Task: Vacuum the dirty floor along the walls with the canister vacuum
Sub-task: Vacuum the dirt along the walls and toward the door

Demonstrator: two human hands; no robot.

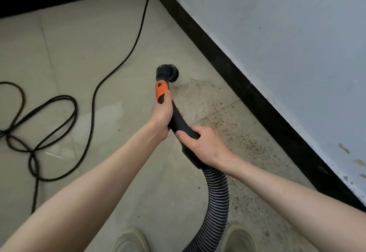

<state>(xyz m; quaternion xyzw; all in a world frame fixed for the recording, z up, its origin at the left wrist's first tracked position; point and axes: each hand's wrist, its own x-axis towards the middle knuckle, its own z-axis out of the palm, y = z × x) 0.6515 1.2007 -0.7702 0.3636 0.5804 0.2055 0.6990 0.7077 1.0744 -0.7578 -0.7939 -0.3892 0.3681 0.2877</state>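
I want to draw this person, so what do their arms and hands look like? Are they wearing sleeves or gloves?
Both forearms are bare as far as the picture shows: no sleeves are in view. The left hand and the right hand wear no gloves, and no rings, watch or bracelets show. Draw plain, uncovered arms and fingers.

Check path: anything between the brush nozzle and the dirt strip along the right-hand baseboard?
Nothing visible. The brush nozzle sits at the far edge of the dirt strip, open tile between them. The power cord lies off to the left, away from the black baseboard.
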